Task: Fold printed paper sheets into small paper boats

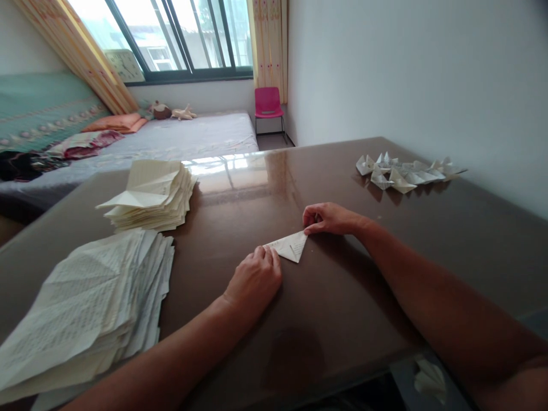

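Note:
A small folded paper, triangular with some print on it, lies on the brown table between my hands. My left hand rests over its left corner, fingers pressed together on the paper. At the upper right corner, my right hand pinches the paper between thumb and curled fingers. One point of the triangle faces toward me, free of both hands.
Creased printed sheets are piled at the near left, with a cream paper stack behind them. Several folded paper shapes stand at the table's far right. Beyond are a bed and a pink chair.

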The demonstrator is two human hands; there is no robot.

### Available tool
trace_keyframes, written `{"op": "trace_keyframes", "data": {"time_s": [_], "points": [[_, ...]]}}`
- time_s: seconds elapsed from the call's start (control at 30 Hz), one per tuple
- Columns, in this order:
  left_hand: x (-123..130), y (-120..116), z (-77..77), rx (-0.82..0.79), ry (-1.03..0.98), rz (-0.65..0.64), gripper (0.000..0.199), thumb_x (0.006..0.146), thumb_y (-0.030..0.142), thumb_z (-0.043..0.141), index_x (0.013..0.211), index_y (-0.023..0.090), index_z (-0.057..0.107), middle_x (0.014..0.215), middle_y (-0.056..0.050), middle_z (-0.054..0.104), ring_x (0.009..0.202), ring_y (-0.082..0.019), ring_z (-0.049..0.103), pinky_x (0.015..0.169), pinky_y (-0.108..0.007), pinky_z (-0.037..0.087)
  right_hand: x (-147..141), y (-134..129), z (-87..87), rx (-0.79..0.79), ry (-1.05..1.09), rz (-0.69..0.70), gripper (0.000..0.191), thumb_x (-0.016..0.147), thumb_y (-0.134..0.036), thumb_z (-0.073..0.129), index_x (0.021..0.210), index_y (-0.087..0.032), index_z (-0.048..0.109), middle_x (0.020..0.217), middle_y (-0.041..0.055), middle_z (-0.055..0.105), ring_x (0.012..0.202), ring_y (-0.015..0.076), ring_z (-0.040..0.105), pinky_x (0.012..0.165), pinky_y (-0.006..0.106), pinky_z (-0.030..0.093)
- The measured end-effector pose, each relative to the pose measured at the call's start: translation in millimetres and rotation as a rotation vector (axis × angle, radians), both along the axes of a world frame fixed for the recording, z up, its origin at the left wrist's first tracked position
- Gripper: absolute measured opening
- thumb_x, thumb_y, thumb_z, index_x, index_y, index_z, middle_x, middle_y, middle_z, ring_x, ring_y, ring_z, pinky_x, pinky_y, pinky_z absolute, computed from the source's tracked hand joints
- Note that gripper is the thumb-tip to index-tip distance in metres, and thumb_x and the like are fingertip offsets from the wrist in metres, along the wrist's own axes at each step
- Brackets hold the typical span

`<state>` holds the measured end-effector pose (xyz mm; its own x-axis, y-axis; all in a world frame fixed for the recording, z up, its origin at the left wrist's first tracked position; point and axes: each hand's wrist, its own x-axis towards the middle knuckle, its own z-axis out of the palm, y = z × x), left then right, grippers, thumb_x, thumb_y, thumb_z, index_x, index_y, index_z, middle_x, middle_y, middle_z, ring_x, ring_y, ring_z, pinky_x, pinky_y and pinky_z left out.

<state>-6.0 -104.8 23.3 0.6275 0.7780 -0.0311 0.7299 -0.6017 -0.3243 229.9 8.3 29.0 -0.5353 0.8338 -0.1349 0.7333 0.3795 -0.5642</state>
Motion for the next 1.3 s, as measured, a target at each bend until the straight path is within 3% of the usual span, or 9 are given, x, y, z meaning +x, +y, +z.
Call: {"op": "trace_keyframes", "data": {"time_s": [0.33,0.5,0.63,0.8,0.93,1.03,1.1,1.2,1.3], "points": [[1,-7,-4.3,0.003,0.004,-0.008,0.047,0.089,0.006,0.039,0.136,0.002,0.045,0.12,-0.03,0.058,0.105,-0.031,0.06,0.072,-0.036,0.051,-1,5,-11.2,0.098,-0.046,-0.065,0.03,0.071,-0.049,0.071,0.08,-0.021,0.066,0.075,-0.0011,0.064,0.065,0.0127,0.056,0.056,0.022,0.035],[0,-3,-1.0,-0.008,0.01,-0.013,0.047,0.09,0.007,0.036,0.136,0.0,0.044,0.13,-0.028,0.052,0.107,-0.031,0.056,0.07,-0.035,0.051,-15,-5,-9.2,0.15,0.09,0.092,0.02,0.082,-0.038,0.063,0.087,-0.02,0.069,0.081,0.0011,0.064,0.071,0.0127,0.057,0.065,0.022,0.039],[1,-2,-0.2,-0.017,-0.018,-0.019,0.046,0.09,0.008,0.036,0.135,0.0,0.045,0.137,-0.026,0.047,0.104,-0.03,0.057,0.068,-0.036,0.05,-30,-18,-4.4,0.238,0.045,0.191,0.022,0.082,-0.039,0.063,0.093,-0.021,0.07,0.095,0.0036,0.064,0.082,0.0149,0.057,0.069,0.024,0.039],[-2,3,11.9,-0.029,-0.115,-0.006,0.037,0.09,0.01,0.041,0.125,0.009,0.055,0.126,-0.019,0.058,0.096,-0.027,0.06,0.07,-0.036,0.051,-36,-25,1.0,0.099,0.007,0.134,0.027,0.07,-0.034,0.075,0.091,-0.019,0.067,0.082,0.0007,0.064,0.07,0.013,0.055,0.061,0.022,0.038],[-12,13,27.8,-0.027,-0.269,0.103,0.02,0.092,0.018,0.042,0.096,0.017,0.062,0.098,-0.009,0.066,0.09,-0.026,0.062,0.065,-0.032,0.048,-35,-24,5.9,-0.089,0.064,0.104,0.021,0.069,-0.029,0.073,0.083,-0.017,0.065,0.07,-0.0017,0.06,0.063,0.0113,0.052,0.055,0.021,0.037],[-20,24,27.3,-0.149,-0.493,0.211,0.025,0.095,0.033,0.039,0.092,0.018,0.059,0.086,-0.006,0.067,0.077,-0.023,0.064,0.065,-0.032,0.048,-39,-27,9.2,-0.061,0.226,0.036,0.014,0.075,-0.028,0.065,0.078,-0.016,0.06,0.066,-0.0026,0.056,0.06,0.0103,0.05,0.055,0.021,0.038],[-23,30,18.7,-0.31,-0.733,0.239,0.026,0.093,0.039,0.043,0.103,0.019,0.056,0.092,-0.006,0.068,0.076,-0.02,0.065,0.068,-0.032,0.049,-45,-32,10.1,0.07,0.323,-0.018,0.01,0.076,-0.025,0.062,0.077,-0.017,0.056,0.065,-0.0035,0.054,0.06,0.0096,0.049,0.055,0.02,0.038],[-21,37,1.3,-0.515,-1.129,0.322,0.053,0.088,0.044,0.052,0.133,0.021,0.038,0.126,-0.011,0.058,0.074,-0.017,0.067,0.065,-0.031,0.053,-57,-45,8.0,0.294,0.35,-0.042,0.008,0.074,-0.017,0.059,0.077,-0.018,0.051,0.071,-0.0037,0.054,0.058,0.0076,0.049,0.056,0.02,0.037],[-17,41,-9.8,-0.659,-1.348,0.304,0.066,0.086,0.045,0.055,0.142,0.022,0.028,0.139,-0.014,0.048,0.085,-0.018,0.068,0.075,-0.034,0.055,-67,-55,3.7,0.37,0.345,0.007,0.011,0.073,-0.014,0.058,0.079,-0.019,0.05,0.08,-0.0027,0.056,0.057,0.0063,0.049,0.059,0.021,0.037]]}}
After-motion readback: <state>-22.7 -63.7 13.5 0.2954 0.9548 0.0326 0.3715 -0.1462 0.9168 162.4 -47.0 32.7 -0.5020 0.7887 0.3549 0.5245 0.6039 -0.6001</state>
